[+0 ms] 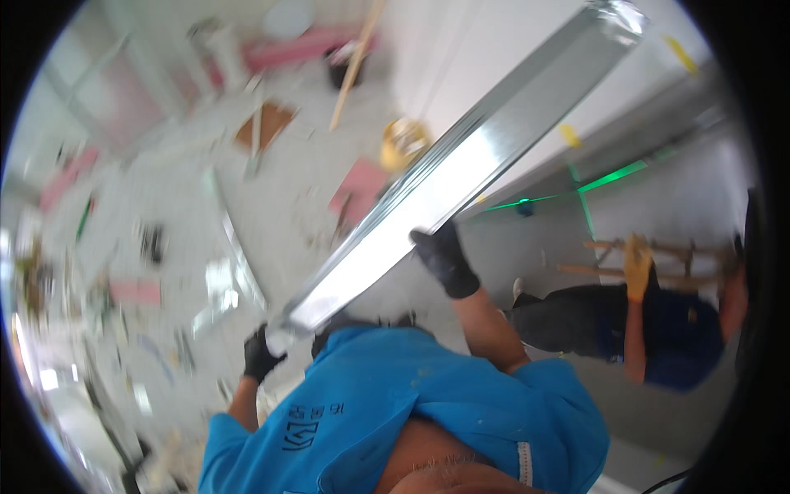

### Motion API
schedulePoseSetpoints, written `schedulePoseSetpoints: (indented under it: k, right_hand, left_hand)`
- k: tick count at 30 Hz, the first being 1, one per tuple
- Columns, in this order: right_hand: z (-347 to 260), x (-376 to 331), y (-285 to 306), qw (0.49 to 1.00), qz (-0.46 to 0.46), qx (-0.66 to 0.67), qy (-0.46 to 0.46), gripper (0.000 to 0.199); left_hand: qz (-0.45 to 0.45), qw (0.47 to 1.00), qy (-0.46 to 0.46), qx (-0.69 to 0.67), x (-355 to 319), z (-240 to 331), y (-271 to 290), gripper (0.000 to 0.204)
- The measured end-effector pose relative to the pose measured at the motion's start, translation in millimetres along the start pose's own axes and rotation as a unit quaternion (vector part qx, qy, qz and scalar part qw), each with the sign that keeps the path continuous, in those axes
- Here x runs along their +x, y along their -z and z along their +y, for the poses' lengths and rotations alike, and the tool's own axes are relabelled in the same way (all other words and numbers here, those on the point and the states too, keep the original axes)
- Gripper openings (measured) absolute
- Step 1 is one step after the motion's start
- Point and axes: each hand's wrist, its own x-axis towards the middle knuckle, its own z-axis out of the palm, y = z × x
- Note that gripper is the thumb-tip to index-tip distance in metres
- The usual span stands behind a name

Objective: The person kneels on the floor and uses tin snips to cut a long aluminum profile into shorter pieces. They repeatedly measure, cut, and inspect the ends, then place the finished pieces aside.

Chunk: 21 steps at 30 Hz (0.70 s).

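Observation:
A long bundle of shiny metal channels (461,177) slants across the view from near my waist up to the far right. Loose clear wrapping (617,18) shows at its far end. My right hand (447,262), in a black glove, grips the near edge of the bundle around its middle. Just left of the bundle's lower end, my left hand (262,356) is black-gloved too, thumb and fingers apart, with nothing seen in it. Its fingertips are slightly blurred.
To the right a person (658,329) in dark clothes wears an orange glove (637,265), beside a wooden ladder (683,255). Green laser lines (613,177) cross the wall there. A yellow bucket (405,143), pink boards (359,191), a metal strip (239,247) and scraps lie on the floor.

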Motion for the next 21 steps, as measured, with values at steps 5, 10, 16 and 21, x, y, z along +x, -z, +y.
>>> schedulePoseSetpoints:
  k: [5, 10, 16, 21]
  right_hand:
    - [6.4, 16.9, -72.6, 0.990, -0.098, 0.027, 0.100, 0.043]
    - [36.7, -21.3, -155.7, 0.717, -0.005, 0.540, -0.441, 0.026]
    - [128.4, -59.3, -227.9, 0.667, 0.062, 0.480, -0.567, 0.023]
    - [184.5, -108.1, -307.4, 0.754, -0.114, 0.371, -0.530, 0.021]
  left_hand:
    - [0.118, 0.970, 0.204, 0.052, -145.1, 6.7, -1.8, 0.095]
    - [0.175, 0.925, 0.303, 0.147, -251.3, 36.2, 22.7, 0.088]
    - [0.218, 0.929, 0.241, 0.177, -208.8, 73.8, 68.8, 0.073]
    - [0.219, 0.933, 0.265, 0.110, -161.9, 52.9, 88.6, 0.063]
